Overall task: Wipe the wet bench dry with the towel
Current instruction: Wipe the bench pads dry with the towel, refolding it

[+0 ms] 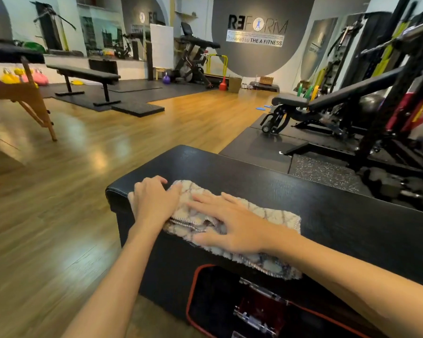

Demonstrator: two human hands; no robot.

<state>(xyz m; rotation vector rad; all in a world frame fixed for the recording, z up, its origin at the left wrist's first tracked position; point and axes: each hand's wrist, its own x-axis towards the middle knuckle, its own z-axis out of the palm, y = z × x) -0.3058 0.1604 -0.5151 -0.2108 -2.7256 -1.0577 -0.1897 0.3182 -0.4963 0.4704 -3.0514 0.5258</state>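
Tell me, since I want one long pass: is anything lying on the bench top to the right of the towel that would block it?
Nothing visible does. Both the left hand and right hand press the towel near the bench's left end; the black top to its right shows bare up to the picture's edge.

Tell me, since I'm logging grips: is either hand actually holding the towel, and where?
Neither grips it. The right hand presses flat on the towel mid-cloth; the left hand rests on its left end, at the bench corner, fingers slightly bent.
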